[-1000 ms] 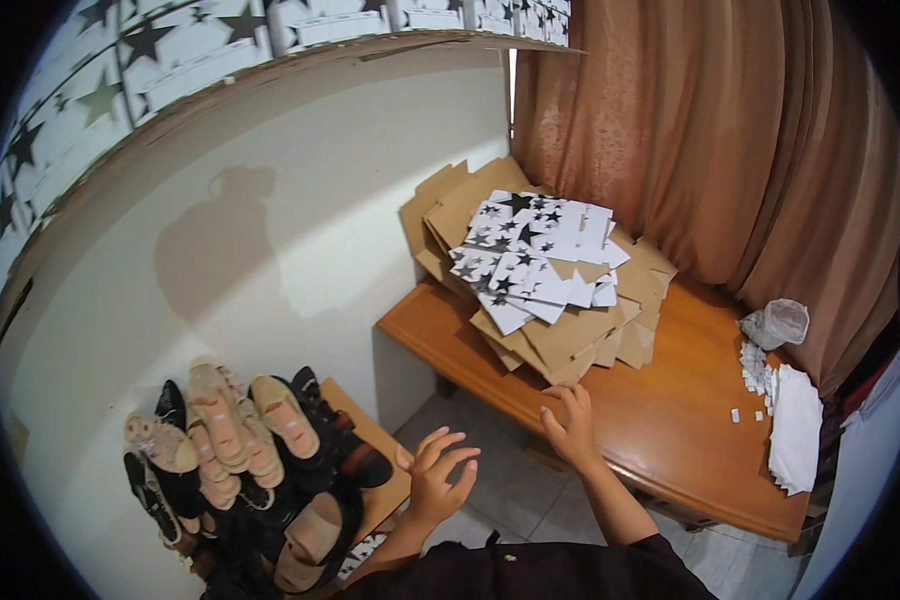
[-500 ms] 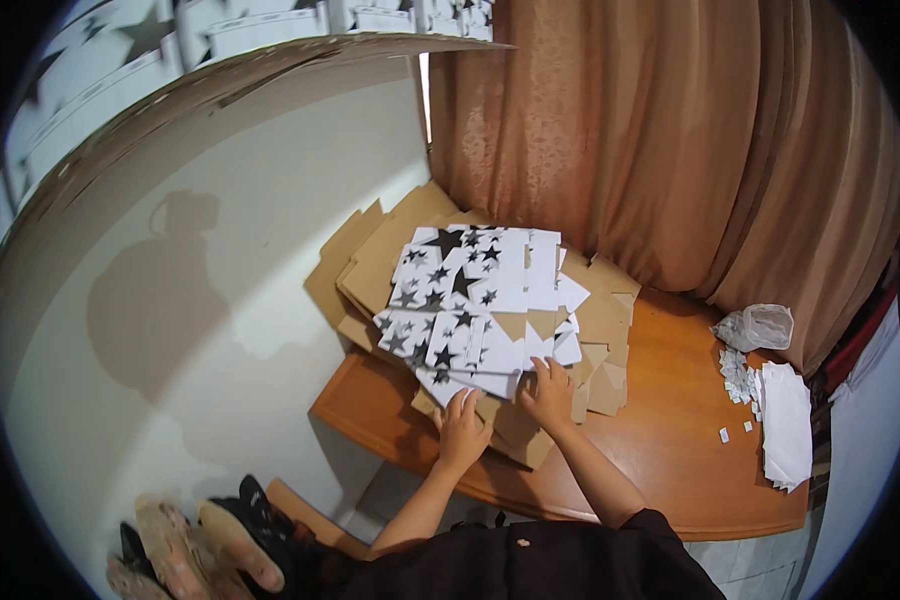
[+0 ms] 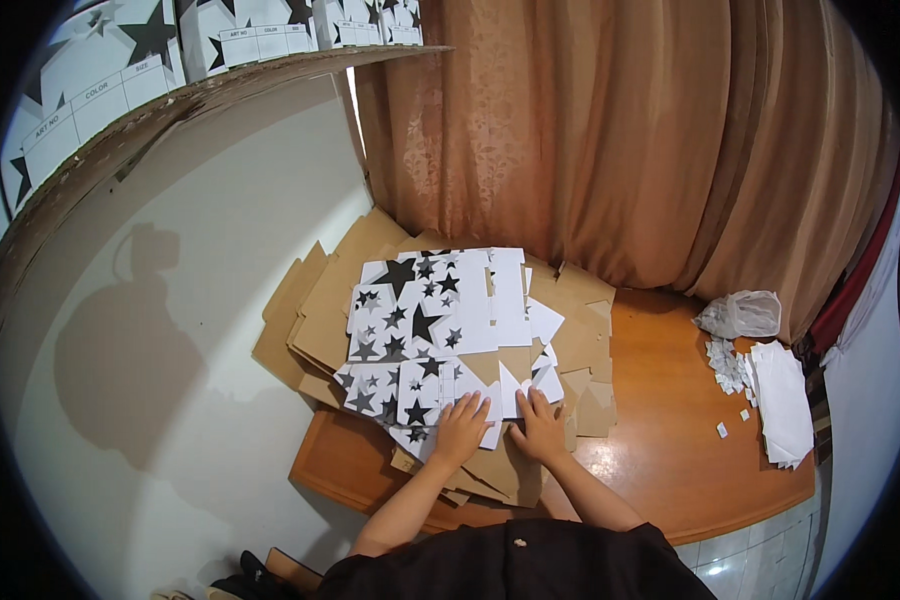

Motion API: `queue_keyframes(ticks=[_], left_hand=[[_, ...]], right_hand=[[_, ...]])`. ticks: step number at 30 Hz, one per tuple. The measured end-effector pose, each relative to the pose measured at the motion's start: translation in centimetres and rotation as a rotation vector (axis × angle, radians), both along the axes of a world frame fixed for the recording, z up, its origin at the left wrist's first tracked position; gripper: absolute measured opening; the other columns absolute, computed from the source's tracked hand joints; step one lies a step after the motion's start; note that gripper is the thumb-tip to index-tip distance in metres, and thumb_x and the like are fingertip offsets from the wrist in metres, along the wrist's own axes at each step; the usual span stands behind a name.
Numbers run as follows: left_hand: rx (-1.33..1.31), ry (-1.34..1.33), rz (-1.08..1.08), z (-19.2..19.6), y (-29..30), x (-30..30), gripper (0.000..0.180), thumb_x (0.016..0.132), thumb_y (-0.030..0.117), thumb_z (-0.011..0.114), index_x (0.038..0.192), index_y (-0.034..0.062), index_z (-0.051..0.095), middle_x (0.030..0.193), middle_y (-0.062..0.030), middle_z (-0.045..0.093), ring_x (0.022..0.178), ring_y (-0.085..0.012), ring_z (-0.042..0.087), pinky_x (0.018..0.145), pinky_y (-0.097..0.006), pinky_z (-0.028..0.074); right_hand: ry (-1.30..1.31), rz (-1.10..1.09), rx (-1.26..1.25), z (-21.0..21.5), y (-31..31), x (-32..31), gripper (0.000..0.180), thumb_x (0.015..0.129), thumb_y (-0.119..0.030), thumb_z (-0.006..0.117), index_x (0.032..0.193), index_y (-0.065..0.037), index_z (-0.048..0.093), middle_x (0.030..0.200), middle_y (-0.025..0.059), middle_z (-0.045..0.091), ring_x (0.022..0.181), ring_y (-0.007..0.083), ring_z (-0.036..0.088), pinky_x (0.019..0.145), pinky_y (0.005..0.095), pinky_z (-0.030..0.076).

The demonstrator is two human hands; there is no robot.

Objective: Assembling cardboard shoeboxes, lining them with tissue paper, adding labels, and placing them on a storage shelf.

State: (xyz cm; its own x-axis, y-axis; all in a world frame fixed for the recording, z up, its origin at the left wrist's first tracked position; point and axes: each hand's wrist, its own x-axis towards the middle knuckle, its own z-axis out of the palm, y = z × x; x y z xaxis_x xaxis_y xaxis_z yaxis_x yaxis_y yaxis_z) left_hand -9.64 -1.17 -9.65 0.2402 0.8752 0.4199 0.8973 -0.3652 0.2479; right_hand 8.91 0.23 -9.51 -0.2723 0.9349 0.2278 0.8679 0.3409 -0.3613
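A flat white cardboard box blank printed with black and grey stars (image 3: 420, 325) lies on top of a pile of brown cardboard blanks (image 3: 355, 280) on the wooden table. My left hand (image 3: 460, 430) rests on the blank's near part, fingers stretched out over the white surface. Beside it, my right hand (image 3: 540, 428) lies with its fingers apart on the near right flaps. Neither hand grips anything. Other star-printed pieces peek out beneath the near left edge, so I cannot tell how many blanks are stacked.
On the table's right (image 3: 690, 450) are a clear plastic bag (image 3: 740, 314), scattered small white pieces (image 3: 727, 365) and a stack of white paper (image 3: 780, 405). Brown curtains (image 3: 590, 130) hang behind. A shelf (image 3: 220, 95) with star-printed boxes juts out at upper left.
My left hand has moved from the blank's near edge up onto its white surface, closer to my right hand. The whole view has shifted slightly.
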Motion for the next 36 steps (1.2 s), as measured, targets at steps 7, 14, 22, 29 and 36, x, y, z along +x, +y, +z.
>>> queue_keyframes(ticks=[7,14,22,29,36], left_hand=[[0.521,-0.229,0.172,5.5,1.3,-4.0,0.023,0.082,0.005,0.053,0.103,-0.0033,0.059,0.077,-0.0162,0.064,0.059,-0.0294,0.061,0.052,-0.037,0.048],[0.95,-0.611,0.551,15.6,-2.6,-6.0,0.025,0.094,0.012,0.043,0.073,-0.0013,0.044,0.064,-0.0158,0.051,0.057,-0.0272,0.05,0.052,-0.036,0.039],[1.263,-0.949,0.756,22.6,-9.2,2.5,0.04,0.099,0.028,0.032,0.091,-0.0059,0.052,0.083,-0.0137,0.056,0.074,-0.0193,0.053,0.067,-0.031,0.045],[1.08,-1.298,0.437,20.6,-6.6,13.9,0.043,0.099,0.031,0.033,0.096,-0.0077,0.052,0.088,-0.0127,0.056,0.079,-0.0165,0.051,0.071,-0.028,0.043],[0.905,-1.29,0.307,18.5,-6.1,25.8,0.04,0.098,0.031,0.035,0.088,-0.0034,0.051,0.084,-0.0089,0.053,0.078,-0.0146,0.048,0.07,-0.028,0.041]], right_hand=[[0.007,-0.02,-0.04,-1.2,0.2,0.2,0.071,0.076,-0.036,0.057,0.139,-0.016,0.03,0.144,0.0154,0.026,0.134,0.0301,0.025,0.098,0.0685,0.015],[0.447,0.196,-0.191,0.3,0.6,2.1,0.075,0.073,-0.037,0.065,0.136,-0.013,0.032,0.144,0.0255,0.016,0.133,0.0409,0.017,0.104,0.0583,0.015],[1.264,0.197,-0.442,6.8,-1.4,9.9,0.093,0.08,-0.068,0.044,0.145,-0.02,-0.002,0.15,0.0143,0.001,0.137,0.0343,0.009,0.107,0.052,0.013],[1.68,0.2,-0.602,3.2,-5.7,21.3,0.079,0.086,-0.064,0.036,0.145,-0.025,0.001,0.149,0.013,0.011,0.137,0.0313,0.014,0.108,0.0455,0.019],[1.905,0.129,-0.662,1.2,-9.1,29.8,0.07,0.09,-0.059,0.032,0.142,-0.013,0.021,0.144,0.0092,0.03,0.132,0.0242,0.029,0.107,0.039,0.026]])
